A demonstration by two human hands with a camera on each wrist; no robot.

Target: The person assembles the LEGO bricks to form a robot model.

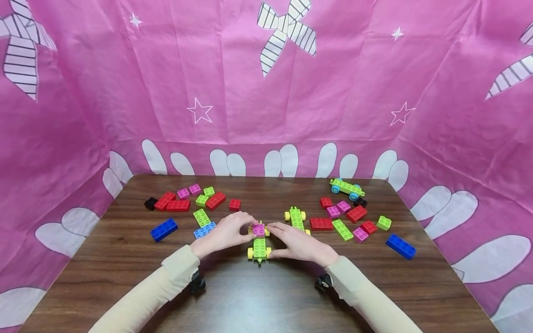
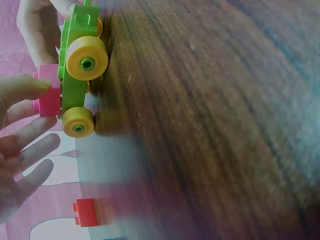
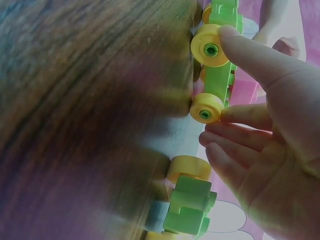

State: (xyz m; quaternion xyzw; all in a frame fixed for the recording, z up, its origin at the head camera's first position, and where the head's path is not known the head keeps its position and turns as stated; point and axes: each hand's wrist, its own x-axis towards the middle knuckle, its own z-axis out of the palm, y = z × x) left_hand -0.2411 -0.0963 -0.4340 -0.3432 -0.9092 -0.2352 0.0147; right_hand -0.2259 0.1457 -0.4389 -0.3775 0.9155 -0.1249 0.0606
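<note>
My left hand [image 1: 226, 233] pinches a pink toy brick [image 1: 259, 229] between thumb and fingers. The brick sits at the studs on the far end of a green wheeled base [image 1: 260, 249]; in the left wrist view, green studs show in a thin gap below the brick [image 2: 49, 91]. The base has yellow wheels [image 2: 88, 59] and stands on the table. From the right side, my right hand [image 1: 303, 243] touches the base, its thumb at the near wheel [image 3: 209, 46] and its index fingertip at the far wheel [image 3: 206, 108], the fingers mostly straight.
Just right stands another green base with yellow wheels [image 1: 297, 218]. A green base with blue wheels [image 1: 346, 187] is at the back right. Loose bricks lie on both sides, among them a blue brick [image 1: 164, 230] and a red brick [image 1: 321, 224]. Pink cloth [image 1: 233, 120] hangs behind the table.
</note>
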